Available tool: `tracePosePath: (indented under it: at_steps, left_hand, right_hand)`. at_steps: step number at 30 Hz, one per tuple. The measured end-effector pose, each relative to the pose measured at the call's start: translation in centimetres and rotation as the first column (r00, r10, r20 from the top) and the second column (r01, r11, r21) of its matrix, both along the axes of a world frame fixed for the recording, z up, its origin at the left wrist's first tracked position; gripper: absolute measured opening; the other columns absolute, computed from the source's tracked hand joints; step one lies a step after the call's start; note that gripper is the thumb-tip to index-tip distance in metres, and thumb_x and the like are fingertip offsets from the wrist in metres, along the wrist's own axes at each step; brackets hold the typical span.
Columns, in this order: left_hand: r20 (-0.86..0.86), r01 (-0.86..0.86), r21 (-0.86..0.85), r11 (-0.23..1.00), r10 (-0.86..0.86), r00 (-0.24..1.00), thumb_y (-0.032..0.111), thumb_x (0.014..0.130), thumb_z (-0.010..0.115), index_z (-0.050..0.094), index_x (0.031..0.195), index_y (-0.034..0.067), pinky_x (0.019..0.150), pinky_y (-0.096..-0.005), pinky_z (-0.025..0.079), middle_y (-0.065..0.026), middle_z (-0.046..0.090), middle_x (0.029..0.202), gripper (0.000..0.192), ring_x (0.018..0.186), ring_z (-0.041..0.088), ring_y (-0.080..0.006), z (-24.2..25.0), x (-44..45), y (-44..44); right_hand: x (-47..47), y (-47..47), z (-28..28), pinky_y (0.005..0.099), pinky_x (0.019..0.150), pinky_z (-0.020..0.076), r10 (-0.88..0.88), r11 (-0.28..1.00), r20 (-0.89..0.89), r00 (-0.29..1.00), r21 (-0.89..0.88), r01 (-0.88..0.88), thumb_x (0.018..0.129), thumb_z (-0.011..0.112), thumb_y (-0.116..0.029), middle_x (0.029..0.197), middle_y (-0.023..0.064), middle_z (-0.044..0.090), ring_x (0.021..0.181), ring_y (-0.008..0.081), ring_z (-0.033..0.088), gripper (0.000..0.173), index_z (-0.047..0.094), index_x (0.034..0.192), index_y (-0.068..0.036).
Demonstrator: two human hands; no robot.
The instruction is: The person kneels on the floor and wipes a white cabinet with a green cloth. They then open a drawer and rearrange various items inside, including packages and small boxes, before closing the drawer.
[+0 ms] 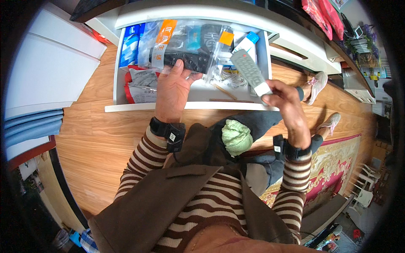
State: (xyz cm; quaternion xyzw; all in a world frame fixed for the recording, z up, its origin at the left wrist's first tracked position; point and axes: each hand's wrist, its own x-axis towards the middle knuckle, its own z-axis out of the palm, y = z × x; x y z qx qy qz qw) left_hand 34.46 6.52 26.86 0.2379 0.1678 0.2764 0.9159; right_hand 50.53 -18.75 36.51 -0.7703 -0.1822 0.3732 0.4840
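My right hand [284, 98] grips a grey remote control [248, 71] by its lower end, tilted over the right side of an open white drawer [193, 106]. With its palm up, my left hand [174, 90] holds the lower edge of a clear plastic bag [186, 41], thumb on top. A black remote control [190, 60] shows inside that bag, beside other dark items. Below in the drawer lie a coiled pale cable [234, 79], thin wooden sticks [225, 91], a red and grey packet [142, 82] and blue packages [129, 46]. A green crumpled cloth [236, 138] rests on my lap.
Another person's legs and pale shoes [316, 88] are at the right, by a patterned rug [335, 164]. White cabinet doors [53, 60] stand at the left. Above the drawer runs a dark countertop [284, 22] with pink items [322, 19] on it.
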Motion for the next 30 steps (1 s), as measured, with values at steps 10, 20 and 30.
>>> tracePosePath:
  at_steps: [10,20,30]
  left_hand:
    - [0.012,0.049,0.025,0.998,-0.049,0.999,0.013,0.101,0.065,0.062,0.121,0.009,0.087,-0.0487,0.056,-0.0072,0.070,0.118,0.021,0.112,0.066,-0.0257,0.3,-0.2,-0.1]
    - [-0.051,0.105,0.081,0.991,-0.101,0.994,0.009,0.101,0.061,0.062,0.119,0.007,0.083,-0.0492,0.061,-0.0079,0.069,0.112,0.018,0.104,0.069,-0.0271,0.8,-0.1,-0.6]
    - [-0.114,0.251,0.225,0.941,-0.231,0.966,0.007,0.100,0.060,0.060,0.124,0.002,0.081,-0.0453,0.061,-0.0101,0.070,0.115,0.024,0.100,0.069,-0.0237,1.9,0.0,-1.5]
  right_hand:
    - [-2.0,-0.2,0.1,0.0268,0.077,0.0513,-0.005,0.990,-0.120,0.993,0.136,0.021,0.090,0.065,0.004,0.101,0.0026,0.069,0.085,0.0108,0.061,0.037,0.066,0.127,0.004]
    - [-1.5,0.5,-1.3,0.0236,0.080,0.0489,-0.032,0.980,0.144,0.989,0.197,0.003,0.088,0.069,0.006,0.103,0.0029,0.065,0.086,0.0117,0.060,0.039,0.066,0.127,0.006]
    - [-3.2,4.4,-3.3,0.0267,0.074,0.0553,-0.257,0.883,-0.074,0.963,0.388,0.266,0.084,0.076,0.009,0.091,0.0025,0.064,0.086,0.0114,0.063,0.031,0.059,0.108,0.000]
